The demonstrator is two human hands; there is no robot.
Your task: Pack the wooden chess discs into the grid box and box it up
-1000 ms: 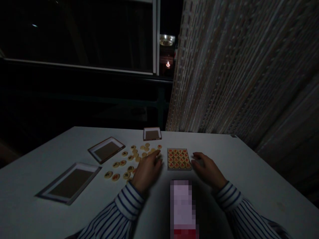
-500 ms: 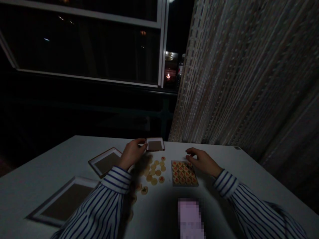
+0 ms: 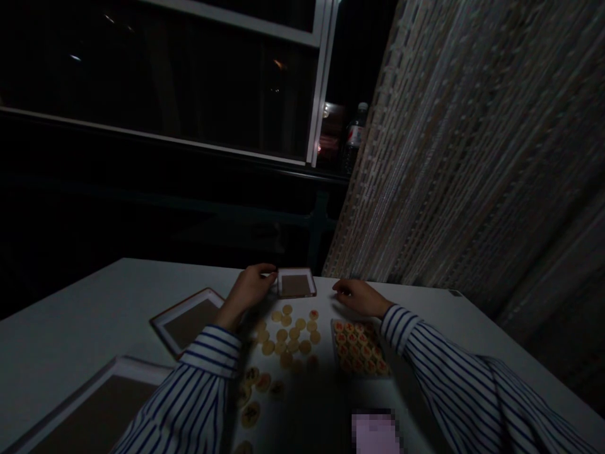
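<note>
My left hand (image 3: 250, 289) is at the left edge of a small framed tray (image 3: 296, 295), thumb and fingers apart around a small gap, with nothing visible between them. To the tray's right, my right hand (image 3: 362, 297) hovers over the table with its fingers curled and slightly parted, holding nothing that shows. Just below it sits a square box (image 3: 362, 348) filled with rows of round pieces with red marks. Loose round pieces (image 3: 293, 345), mostly plain side up, lie scattered between my forearms. A few nearer ones (image 3: 250, 413) show dark or red marks.
Two larger framed trays, one in the middle left (image 3: 163, 321) and one at the near left (image 3: 35, 435), lie on the white table (image 3: 94, 296). A pixelated pink object (image 3: 377, 434) is at the near edge. Behind are a string curtain (image 3: 425, 157), a window and a bottle (image 3: 354, 135).
My right hand has moved left, closer to the small tray, and away from the box's top edge. The camera view has shifted slightly. My left hand remains beside the small tray.
</note>
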